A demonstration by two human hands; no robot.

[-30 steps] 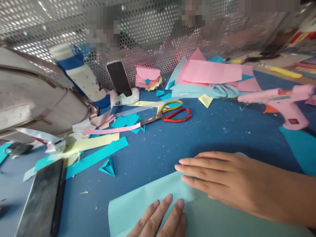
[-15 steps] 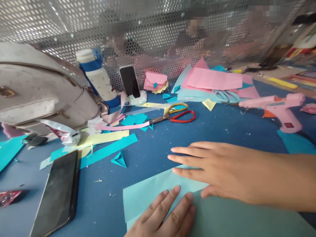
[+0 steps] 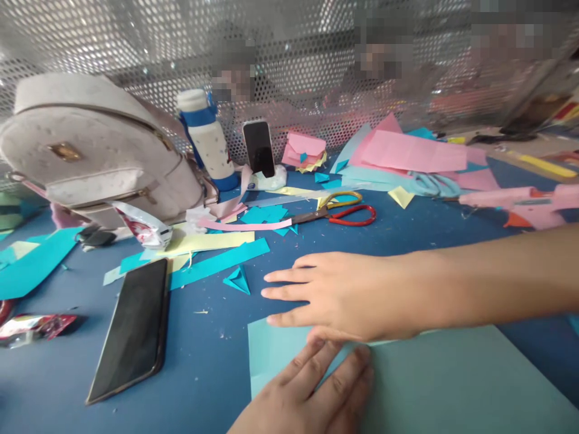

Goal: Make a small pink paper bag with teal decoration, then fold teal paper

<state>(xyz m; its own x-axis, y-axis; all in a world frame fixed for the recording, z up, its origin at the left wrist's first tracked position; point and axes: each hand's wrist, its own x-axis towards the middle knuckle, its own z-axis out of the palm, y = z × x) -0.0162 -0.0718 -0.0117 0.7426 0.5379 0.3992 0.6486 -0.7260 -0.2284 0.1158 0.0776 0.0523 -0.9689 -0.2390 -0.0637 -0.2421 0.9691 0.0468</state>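
Observation:
A large light-blue sheet of paper lies on the blue table in front of me, with a folded strip along its far edge. My left hand rests on the paper at the bottom, fingers stretched and pressing down near the fold. Just beyond it, my right hand lies flat across the fold at the far edge, fingers spread and pointing left. Its thumb meets the left fingertips. A small folded teal paper piece sits just left of my right fingertips.
A black phone lies at left. Behind are scissors, teal and yellow paper strips, a backpack, a bottle and an upright phone. Pink paper and a pink glue gun are at right. A perforated metal panel closes the back.
My right hand has slid left along the paper's folded edge, toward its left corner. My left hand stays pressed on the sheet. The view has shifted slightly left.

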